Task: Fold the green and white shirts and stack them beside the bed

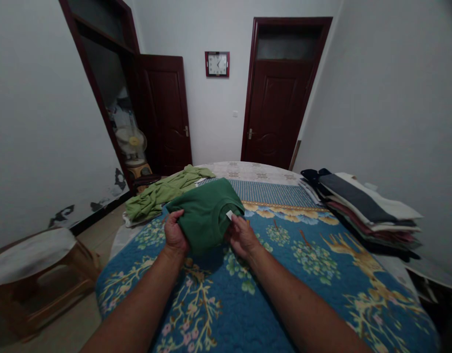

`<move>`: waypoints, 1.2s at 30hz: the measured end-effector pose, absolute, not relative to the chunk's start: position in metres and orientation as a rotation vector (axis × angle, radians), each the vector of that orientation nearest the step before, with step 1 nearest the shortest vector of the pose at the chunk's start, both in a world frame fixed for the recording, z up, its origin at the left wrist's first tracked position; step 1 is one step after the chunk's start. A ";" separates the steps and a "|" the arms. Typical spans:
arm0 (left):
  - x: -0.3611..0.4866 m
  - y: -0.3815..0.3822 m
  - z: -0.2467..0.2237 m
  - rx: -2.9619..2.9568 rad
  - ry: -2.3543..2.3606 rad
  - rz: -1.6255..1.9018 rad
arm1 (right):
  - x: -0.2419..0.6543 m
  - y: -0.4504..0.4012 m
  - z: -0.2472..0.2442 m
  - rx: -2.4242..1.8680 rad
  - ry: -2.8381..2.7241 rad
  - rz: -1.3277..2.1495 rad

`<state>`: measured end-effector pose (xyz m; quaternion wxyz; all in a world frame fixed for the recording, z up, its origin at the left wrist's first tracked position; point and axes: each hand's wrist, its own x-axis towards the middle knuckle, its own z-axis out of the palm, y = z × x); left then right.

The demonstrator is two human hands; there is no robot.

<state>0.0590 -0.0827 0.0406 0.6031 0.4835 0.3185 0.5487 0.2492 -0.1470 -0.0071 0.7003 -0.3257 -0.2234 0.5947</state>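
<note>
A dark green shirt (201,215), folded into a compact bundle, is held up over the table between my two hands. My left hand (175,233) grips its left edge, thumb on top and the other fingers mostly hidden beneath. At the collar side, my right hand (242,236) is closed on the edge by the neckline, close to a small white label (229,214). The round collar faces right, towards my right hand. Under the shirt lies a blue quilted cloth (248,314) with flowers and deer printed on it.
A crumpled light green garment (163,193) lies at the table's back left. On the right stands a stack of folded clothes (373,206). A stool (34,255) is left of the table. Two dark red doors, a wall clock (217,64) and a fan (132,141) are beyond.
</note>
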 end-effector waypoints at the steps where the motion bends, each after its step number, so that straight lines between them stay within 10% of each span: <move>1: 0.062 -0.085 0.040 1.101 0.708 1.256 | 0.249 -0.145 -0.007 -0.732 -0.491 1.269; 15: 0.085 -0.087 0.011 0.917 0.703 0.539 | 0.351 -0.155 0.001 -1.191 -0.941 1.346; 36: 0.071 -0.058 0.010 0.576 0.654 0.986 | 0.379 -0.179 0.007 -1.083 -1.146 1.785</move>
